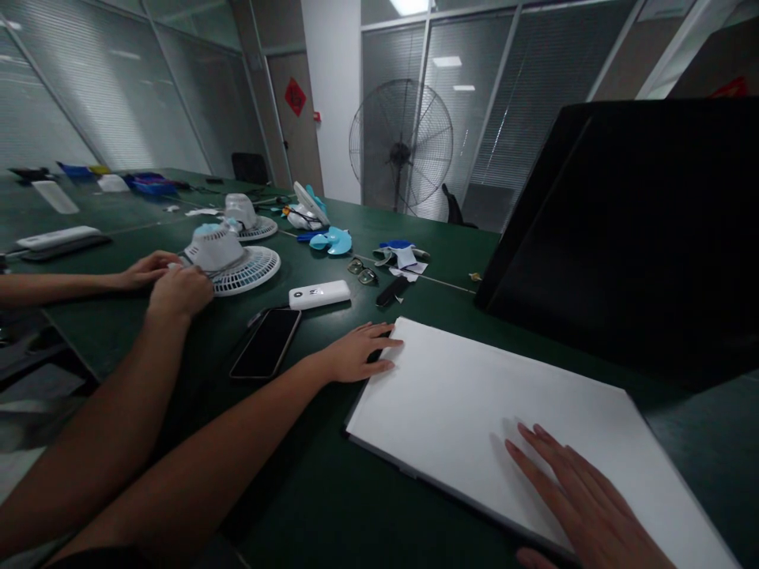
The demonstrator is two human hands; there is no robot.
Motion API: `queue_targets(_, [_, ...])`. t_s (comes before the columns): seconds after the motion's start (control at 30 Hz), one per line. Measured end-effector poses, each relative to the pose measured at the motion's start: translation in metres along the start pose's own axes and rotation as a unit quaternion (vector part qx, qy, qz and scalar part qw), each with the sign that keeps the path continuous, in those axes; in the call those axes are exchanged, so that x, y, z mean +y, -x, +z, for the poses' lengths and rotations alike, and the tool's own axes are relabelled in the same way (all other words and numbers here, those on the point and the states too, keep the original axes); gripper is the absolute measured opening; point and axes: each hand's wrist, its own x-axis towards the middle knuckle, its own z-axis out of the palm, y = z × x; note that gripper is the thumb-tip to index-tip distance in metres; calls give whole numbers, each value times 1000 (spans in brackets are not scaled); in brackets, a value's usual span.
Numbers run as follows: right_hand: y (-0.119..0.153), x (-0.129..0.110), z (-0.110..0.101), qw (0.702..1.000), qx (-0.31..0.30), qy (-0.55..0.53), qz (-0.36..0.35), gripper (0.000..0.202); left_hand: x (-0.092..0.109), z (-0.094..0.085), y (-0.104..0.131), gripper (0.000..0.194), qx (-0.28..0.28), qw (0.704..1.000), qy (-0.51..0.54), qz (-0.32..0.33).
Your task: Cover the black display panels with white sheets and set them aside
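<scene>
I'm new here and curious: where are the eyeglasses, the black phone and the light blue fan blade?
Eyeglasses [367,276]: head view, a lens.
Black phone [266,343]: head view, screen.
Light blue fan blade [339,240]: head view, a blade's surface.

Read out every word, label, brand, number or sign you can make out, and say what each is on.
No text is clear enough to quote.
Red diamond on the door: a dark character, too blurred to read.
White device: dark marks, too small to read.
White board: no writing shows.
</scene>
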Motion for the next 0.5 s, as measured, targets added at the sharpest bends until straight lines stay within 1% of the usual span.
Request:
queue_targets(0.17, [6, 2, 7, 1000, 3, 19, 6, 104, 1, 1, -1, 54, 5, 1000, -6, 3])
queue_targets(0.5, [4, 2, 1, 1000, -2, 7, 12, 109, -1, 3, -2, 50, 19, 1000, -13, 15])
